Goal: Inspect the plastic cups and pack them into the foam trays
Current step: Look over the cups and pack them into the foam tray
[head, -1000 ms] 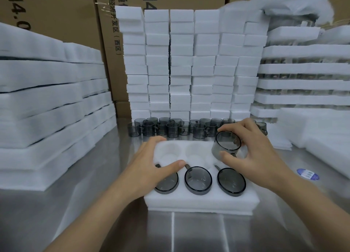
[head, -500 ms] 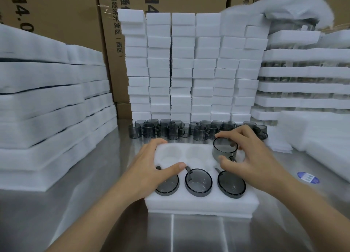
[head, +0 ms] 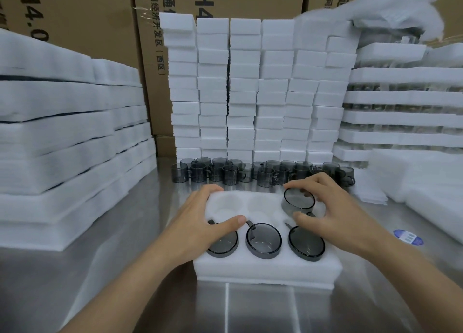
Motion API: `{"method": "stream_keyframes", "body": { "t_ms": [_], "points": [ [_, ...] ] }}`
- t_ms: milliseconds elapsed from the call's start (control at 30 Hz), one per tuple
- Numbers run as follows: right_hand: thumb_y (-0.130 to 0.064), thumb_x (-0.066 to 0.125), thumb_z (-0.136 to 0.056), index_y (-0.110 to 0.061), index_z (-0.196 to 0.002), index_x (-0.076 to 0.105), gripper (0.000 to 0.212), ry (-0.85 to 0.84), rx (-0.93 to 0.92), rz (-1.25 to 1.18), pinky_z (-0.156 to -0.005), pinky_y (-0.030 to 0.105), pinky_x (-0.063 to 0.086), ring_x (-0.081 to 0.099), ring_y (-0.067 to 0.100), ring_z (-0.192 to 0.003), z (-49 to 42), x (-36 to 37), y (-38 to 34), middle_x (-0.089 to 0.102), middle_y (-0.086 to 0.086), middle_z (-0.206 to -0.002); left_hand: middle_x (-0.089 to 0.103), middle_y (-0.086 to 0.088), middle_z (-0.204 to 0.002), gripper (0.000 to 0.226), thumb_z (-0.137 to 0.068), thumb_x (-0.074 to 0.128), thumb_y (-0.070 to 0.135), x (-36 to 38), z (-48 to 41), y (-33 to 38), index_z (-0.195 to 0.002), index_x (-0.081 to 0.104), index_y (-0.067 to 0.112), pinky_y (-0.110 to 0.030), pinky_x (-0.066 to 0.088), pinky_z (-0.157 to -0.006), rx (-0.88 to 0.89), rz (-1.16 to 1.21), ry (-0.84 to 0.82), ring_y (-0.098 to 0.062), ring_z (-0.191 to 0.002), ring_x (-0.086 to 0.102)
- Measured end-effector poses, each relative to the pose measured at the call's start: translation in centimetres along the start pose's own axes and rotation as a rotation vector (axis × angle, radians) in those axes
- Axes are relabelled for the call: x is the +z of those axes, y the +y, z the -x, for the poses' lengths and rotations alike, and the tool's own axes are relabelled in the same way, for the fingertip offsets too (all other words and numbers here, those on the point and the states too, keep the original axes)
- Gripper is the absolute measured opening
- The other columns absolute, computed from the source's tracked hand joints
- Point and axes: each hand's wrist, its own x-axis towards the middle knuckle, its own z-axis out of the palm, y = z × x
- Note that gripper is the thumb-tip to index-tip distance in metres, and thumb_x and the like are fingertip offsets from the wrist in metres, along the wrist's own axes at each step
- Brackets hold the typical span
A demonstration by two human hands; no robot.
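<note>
Head view: the person's left hand (head: 200, 222) grips the left end of the white foam tray (head: 265, 267), fingers curled over its far corner and thumb laid across the top near the front-left pocket. The right hand (head: 333, 217) is closed around the rim of a smoky grey cup (head: 298, 202), fingertips on the far side and thumb on the near side, and the cup sits upright and partly sunk in the tray's back-right pocket. Three cups (head: 263, 240) fill the front row, seated in their pockets. The tray lies on the steel table (head: 125, 270). Behind it stands a row of loose cups (head: 250, 173), in front of tall stacks of foam blocks (head: 250, 87). Piled foam sheets (head: 62, 132) sit to the left, with cardboard boxes (head: 87, 19) behind.
</note>
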Motion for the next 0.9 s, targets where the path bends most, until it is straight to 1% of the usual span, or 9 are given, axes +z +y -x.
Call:
{"method": "stream_keyframes", "body": {
  "t_ms": [67, 133, 267, 367, 467, 600, 700, 800, 900],
  "points": [
    [-0.073, 0.068, -0.082, -0.058, -0.124, 0.066, 0.045, -0.009, 0.048, -0.096, -0.092, 0.014, 0.043, 0.053, -0.009, -0.117, -0.1, -0.1, 0.0, 0.052, -0.031, -0.121, 0.051, 0.022, -0.137, 0.093, -0.058, 0.062, 0.104, 0.0, 0.0, 0.0, -0.134, 0.047, 0.052, -0.045, 0.050, -0.110, 0.001, -0.001, 0.000, -0.006, -0.127, 0.054],
    [-0.081, 0.068, -0.079, -0.060, -0.122, 0.069, 0.048, -0.013, 0.095, -0.177, -0.092, 0.014, 0.043, 0.053, -0.012, -0.119, -0.2, -0.2, 0.2, 0.052, -0.032, -0.125, 0.051, 0.023, -0.137, 0.091, -0.060, 0.063, 0.103, 0.0, 0.0, 0.0, -0.134, 0.047, 0.052, -0.044, 0.051, -0.110, -0.002, 0.003, -0.004, -0.005, -0.127, 0.054],
    [-0.068, 0.077, -0.074, -0.061, -0.117, 0.070, 0.045, -0.042, 0.158, -0.255, -0.101, 0.018, 0.039, 0.044, -0.023, -0.121, -0.3, 0.8, 0.7, 0.053, -0.031, -0.134, 0.051, 0.024, -0.137, 0.089, -0.062, 0.063, 0.101, 0.1, 0.0, -0.2, -0.135, 0.048, 0.052, -0.043, 0.050, -0.110, -0.003, 0.000, -0.009, -0.003, -0.127, 0.053],
    [-0.072, 0.078, -0.072, -0.065, -0.122, 0.065, 0.052, -0.062, 0.208, -0.315, -0.090, 0.009, 0.035, 0.044, -0.031, -0.111, -0.3, 1.4, 1.0, 0.053, -0.035, -0.135, 0.051, 0.023, -0.139, 0.089, -0.062, 0.065, 0.099, 0.1, 0.0, -0.1, -0.135, 0.048, 0.051, -0.043, 0.050, -0.111, -0.019, 0.013, -0.015, -0.004, -0.128, 0.053],
    [-0.079, 0.079, -0.073, -0.064, -0.126, 0.063, 0.058, -0.087, 0.241, -0.377, -0.090, 0.011, 0.036, 0.046, -0.025, -0.115, -0.3, 1.4, 1.5, 0.055, -0.042, -0.133, 0.051, 0.025, -0.138, 0.091, -0.061, 0.065, 0.101, 0.1, -0.1, -0.3, -0.136, 0.047, 0.052, -0.042, 0.050, -0.110, -0.016, 0.031, -0.007, -0.001, -0.128, 0.053],
    [-0.067, 0.084, -0.072, -0.056, -0.125, 0.070, 0.056, -0.108, 0.299, -0.474, -0.098, 0.016, 0.044, 0.058, -0.018, -0.117, -0.1, 2.2, 1.9, 0.066, -0.034, -0.129, 0.050, 0.030, -0.135, 0.085, -0.059, 0.065, 0.100, 0.4, -0.2, -0.7, -0.131, 0.048, 0.057, -0.031, 0.048, -0.107, -0.058, 0.082, -0.037, 0.010, -0.125, 0.049],
    [-0.059, 0.086, -0.070, -0.053, -0.121, 0.075, 0.053, -0.126, 0.334, -0.515, -0.092, 0.008, 0.047, 0.059, -0.020, -0.115, -0.3, 2.4, 1.7, 0.067, -0.033, -0.127, 0.054, 0.025, -0.135, 0.079, -0.058, 0.068, 0.093, 0.7, -0.6, -0.7, -0.126, 0.052, 0.056, -0.012, 0.045, -0.089, -0.120, 0.160, -0.072, 0.019, -0.116, 0.050],
    [-0.058, 0.085, -0.070, -0.051, -0.127, 0.072, 0.059, -0.137, 0.366, -0.515, -0.106, 0.015, 0.045, 0.056, -0.013, -0.125, -0.5, 2.5, 1.4, 0.063, -0.031, -0.135, 0.064, 0.014, -0.129, 0.073, -0.061, 0.067, 0.088, 1.0, -1.4, -1.3, -0.123, 0.059, 0.049, -0.025, 0.051, -0.092, -0.164, 0.220, -0.067, 0.000, -0.117, 0.061],
    [-0.059, 0.082, -0.074, -0.052, -0.132, 0.069, 0.060, -0.098, 0.339, -0.467, -0.111, 0.020, 0.037, 0.049, -0.010, -0.133, -0.2, 2.5, 1.4, 0.059, -0.032, -0.140, 0.070, 0.018, -0.114, 0.055, -0.067, 0.066, 0.082, 1.2, -1.8, -1.7, -0.112, 0.064, 0.052, -0.024, 0.049, -0.085, -0.192, 0.309, -0.058, 0.000, -0.104, 0.066]
  ]
}}
